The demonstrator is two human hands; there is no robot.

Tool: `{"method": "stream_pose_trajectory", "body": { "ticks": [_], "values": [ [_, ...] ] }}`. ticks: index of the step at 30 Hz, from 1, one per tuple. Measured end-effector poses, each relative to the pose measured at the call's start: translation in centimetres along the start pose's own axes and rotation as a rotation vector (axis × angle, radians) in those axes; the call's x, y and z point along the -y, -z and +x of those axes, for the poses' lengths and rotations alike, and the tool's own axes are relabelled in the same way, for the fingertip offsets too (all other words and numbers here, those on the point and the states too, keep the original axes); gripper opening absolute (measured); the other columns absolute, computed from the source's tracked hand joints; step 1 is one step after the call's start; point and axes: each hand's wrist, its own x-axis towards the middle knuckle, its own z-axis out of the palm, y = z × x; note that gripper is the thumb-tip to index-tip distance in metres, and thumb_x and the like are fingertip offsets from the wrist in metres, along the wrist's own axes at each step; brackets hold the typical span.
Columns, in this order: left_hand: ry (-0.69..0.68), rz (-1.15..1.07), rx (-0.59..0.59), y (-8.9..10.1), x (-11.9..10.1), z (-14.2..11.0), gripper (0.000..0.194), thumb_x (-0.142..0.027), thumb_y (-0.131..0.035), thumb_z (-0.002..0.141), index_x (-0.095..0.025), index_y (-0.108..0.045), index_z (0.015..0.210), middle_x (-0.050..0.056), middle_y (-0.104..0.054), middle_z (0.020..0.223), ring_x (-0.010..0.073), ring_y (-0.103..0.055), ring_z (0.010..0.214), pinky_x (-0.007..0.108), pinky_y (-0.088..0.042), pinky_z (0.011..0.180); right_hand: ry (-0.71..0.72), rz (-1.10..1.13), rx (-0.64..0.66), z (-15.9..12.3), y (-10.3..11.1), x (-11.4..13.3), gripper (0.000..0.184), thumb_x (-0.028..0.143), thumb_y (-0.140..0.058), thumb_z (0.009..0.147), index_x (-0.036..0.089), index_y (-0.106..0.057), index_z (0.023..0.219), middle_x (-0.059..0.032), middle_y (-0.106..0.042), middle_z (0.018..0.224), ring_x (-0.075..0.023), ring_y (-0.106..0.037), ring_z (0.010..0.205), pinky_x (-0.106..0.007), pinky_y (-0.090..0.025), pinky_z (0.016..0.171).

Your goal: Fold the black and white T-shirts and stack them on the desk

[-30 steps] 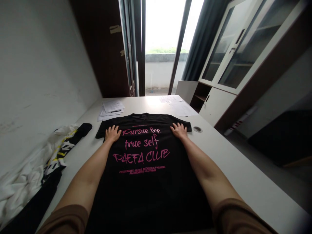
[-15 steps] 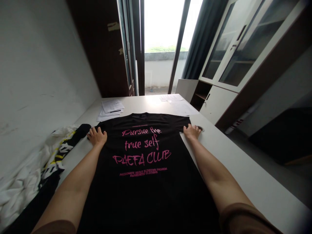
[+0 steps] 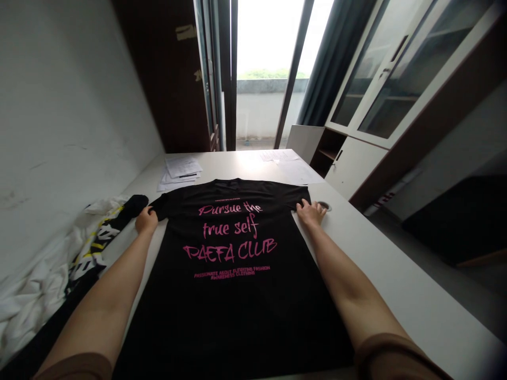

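A black T-shirt [image 3: 241,306] with pink lettering lies spread flat, its collar at the far side and its sleeves out to both sides. My left hand [image 3: 147,220] is closed at the end of the left sleeve, pinching the hem between thumb and fingers. At the lower edge of the right sleeve rests my right hand [image 3: 311,215], fingers bent and apart, the thumb side touching the fabric. A roll of tape [image 3: 326,206] lies just beyond that hand, partly hidden by its fingers.
The white table [image 3: 380,269] carries a stack of papers [image 3: 181,171] at the far left and loose sheets [image 3: 299,171] at the far right. Crumpled white and black clothes [image 3: 43,295] lie along the left wall. A glass-doored cabinet [image 3: 356,119] stands beyond the right edge.
Both hands have moved outward from the shirt's chest to the sleeve ends. My left hand has closed on the left sleeve. The sleeves now lie straighter.
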Motion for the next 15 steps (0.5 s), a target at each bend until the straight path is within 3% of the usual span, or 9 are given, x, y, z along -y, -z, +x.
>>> {"method": "stream_pose_trajectory", "body": {
  "ticks": [4, 9, 15],
  "values": [
    [0.101, -0.19, -0.03, 1.2, -0.6, 0.7, 0.039, -0.023, -0.046, 0.093, -0.013, -0.067, 0.125, 0.018, -0.068, 0.125, 0.035, -0.06, 0.125, 0.048, -0.047, 0.107, 0.038, 0.018, 0.039, -0.1, -0.1, -0.4, 0.053, 0.049, -0.04, 0.101, 0.024, -0.062, 0.142, -0.0171, -0.052, 0.149, -0.0384, -0.036, 0.143, -0.066, -0.017, 0.117],
    [0.232, -0.306, 0.048, 2.4, -1.4, 2.0, 0.039, -0.027, -0.041, 0.098, -0.006, -0.065, 0.121, 0.017, -0.07, 0.098, 0.0283, -0.072, 0.087, 0.041, -0.062, 0.072, 0.068, 0.108, 0.02, 0.4, -0.2, -0.9, 0.051, 0.044, -0.043, 0.098, 0.017, -0.064, 0.137, -0.0159, -0.057, 0.146, -0.0334, -0.047, 0.137, -0.06, -0.024, 0.118],
    [0.257, -0.338, 0.062, 2.6, -2.6, 2.3, 0.036, -0.027, -0.039, 0.101, -0.013, -0.06, 0.127, 0.01, -0.068, 0.09, 0.0228, -0.071, 0.077, 0.038, -0.062, 0.065, 0.143, 0.258, -0.025, 0.6, -0.5, -1.0, 0.051, 0.04, -0.045, 0.098, 0.013, -0.063, 0.138, -0.0144, -0.058, 0.146, -0.0282, -0.052, 0.135, -0.041, -0.037, 0.116]
  ]
}}
